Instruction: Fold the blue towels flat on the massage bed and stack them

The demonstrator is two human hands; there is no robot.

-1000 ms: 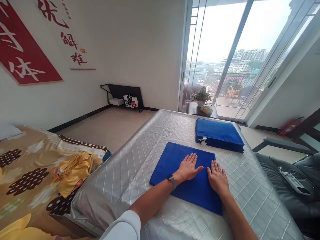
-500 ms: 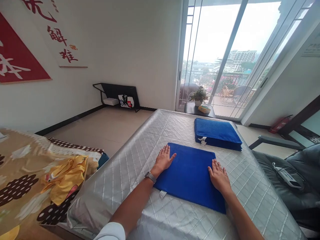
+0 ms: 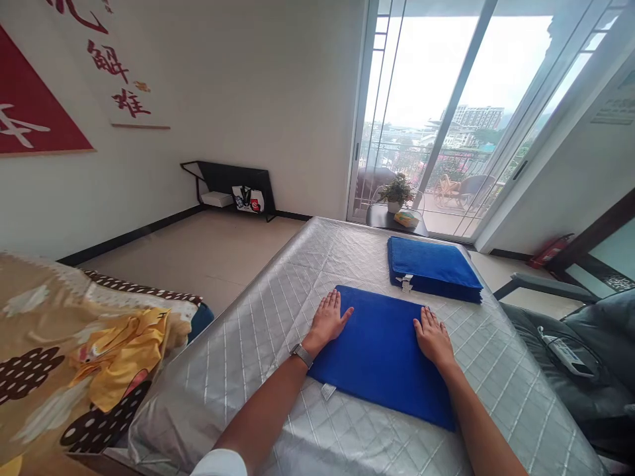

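Note:
A blue cloth, towel-like with a white tag on its near left edge, lies flat on the silver quilted cover of a table or bed. My left hand rests palm down along the cloth's left side, fingers stretched out and thumb apart. On the opposite side my right hand also lies flat, its fingertips close to the far right corner. Neither hand grips anything. Beyond the cloth is a neat stack of similar blue cloths, with white tags showing at its near left corner.
To the left is a patterned blanket with a yellow garment on it. A dark armchair holding a white power strip stands on the right. Past the far edge, a chair carries a potted plant.
My right hand has slid a little along the cloth's right side toward the far corner. My left hand stays on the left side. The view has shifted slightly.

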